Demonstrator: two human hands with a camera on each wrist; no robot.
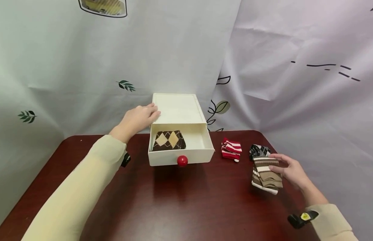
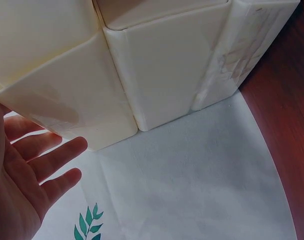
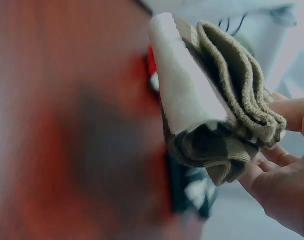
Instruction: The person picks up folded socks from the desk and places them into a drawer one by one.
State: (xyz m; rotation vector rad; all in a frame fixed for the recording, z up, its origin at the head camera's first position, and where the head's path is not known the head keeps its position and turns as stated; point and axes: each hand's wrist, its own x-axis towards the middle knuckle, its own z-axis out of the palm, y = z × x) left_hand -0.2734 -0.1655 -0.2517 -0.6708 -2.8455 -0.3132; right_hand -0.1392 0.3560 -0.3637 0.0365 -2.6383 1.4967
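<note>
My left hand rests on the top left edge of a white drawer box. In the left wrist view its fingers stretch loosely beside the box's side wall. The drawer, with a red round knob, is pulled out and has a folded brown argyle sock bundle in its left part. At the right, my right hand pinches a folded pair of brown and white striped socks above the table. The right wrist view shows the folded layers of these striped socks from their end.
Red and white striped socks lie right of the drawer. A black and grey argyle bundle sits farther right, partly behind the striped socks. The dark red table is bordered by a pale printed curtain at the back and sides.
</note>
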